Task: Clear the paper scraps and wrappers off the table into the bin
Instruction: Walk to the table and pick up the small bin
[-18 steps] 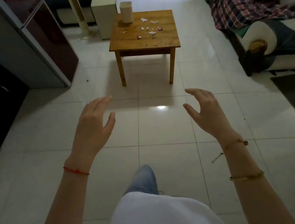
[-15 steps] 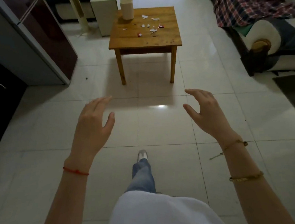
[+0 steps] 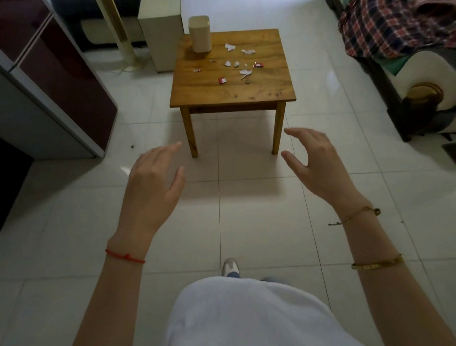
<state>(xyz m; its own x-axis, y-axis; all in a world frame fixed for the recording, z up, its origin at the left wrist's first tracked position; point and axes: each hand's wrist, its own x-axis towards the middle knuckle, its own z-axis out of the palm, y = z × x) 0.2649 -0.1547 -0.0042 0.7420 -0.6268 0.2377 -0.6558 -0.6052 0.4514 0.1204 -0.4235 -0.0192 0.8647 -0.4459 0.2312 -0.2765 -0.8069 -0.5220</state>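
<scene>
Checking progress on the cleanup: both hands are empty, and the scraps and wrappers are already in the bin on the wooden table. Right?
Not quite. The head view shows the paper scraps and red wrappers lying loose on the wooden table, beside the bin. The left hand and right hand are indeed empty.

We saw a pale tiled floor (image 3: 252, 212), glossy with reflected light. A dark cabinet (image 3: 48, 86) stood left; a sofa (image 3: 419, 73) under a plaid blanket (image 3: 390, 26) stood right.

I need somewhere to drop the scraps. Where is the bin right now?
In the head view, the small beige bin stands upright on the far left corner of the wooden table, left of the white paper scraps.
</scene>
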